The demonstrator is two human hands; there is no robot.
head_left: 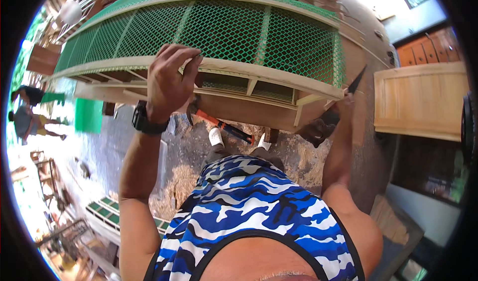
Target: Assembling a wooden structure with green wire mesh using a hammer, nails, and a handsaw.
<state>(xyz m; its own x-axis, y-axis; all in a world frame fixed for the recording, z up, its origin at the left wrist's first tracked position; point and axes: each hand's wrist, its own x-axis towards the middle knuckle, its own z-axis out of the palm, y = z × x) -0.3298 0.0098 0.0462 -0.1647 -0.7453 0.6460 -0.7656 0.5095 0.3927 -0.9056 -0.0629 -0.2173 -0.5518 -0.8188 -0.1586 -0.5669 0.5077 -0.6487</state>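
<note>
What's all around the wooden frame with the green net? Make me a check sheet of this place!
Surface: dirt ground strewn with sawdust and wood shavings.
Job's things: wooden frame covered with green mesh, standing in front of the person.
Clutter: orange-handled hammer lying under the frame; another green-mesh panel on the ground at the left.
Hands: left hand grips the frame's front rail; right hand holds a dark blade-like tool at the frame's right corner.
Cables: nothing seen.
Surroundings: wooden cabinet at the right; people far off at the left.
</note>
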